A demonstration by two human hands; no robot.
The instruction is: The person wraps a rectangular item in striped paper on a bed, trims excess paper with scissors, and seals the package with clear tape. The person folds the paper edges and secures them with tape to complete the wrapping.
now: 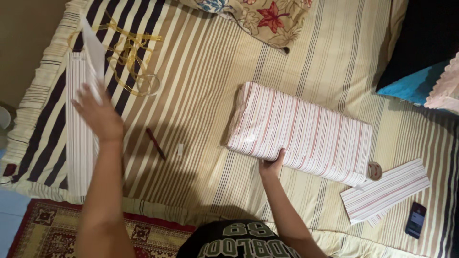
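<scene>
- A bed covered by a striped bedspread (205,86) in beige, brown and dark bands fills the view; a patterned red rug (52,224) lies on the floor at its near edge.
- The near edge of the bed is partly hidden by the person's dark shirt, and the floral pillow (258,16) is cut off at the top.
- One wrapped box (301,134) in red-striped paper lies right of centre; the right hand (272,166) presses its near edge, fingers mostly hidden beneath, so how they grip cannot be told.
- The left hand (98,114), blurred, fingers spread, rests on one roll of wrapping paper (81,124), touching a white sheet (93,48).
- Single items: gold ribbon tangle (129,52), pen (155,143), tape roll (374,170), phone (416,220). Cut paper strips (385,191) overlap, count unclear.
</scene>
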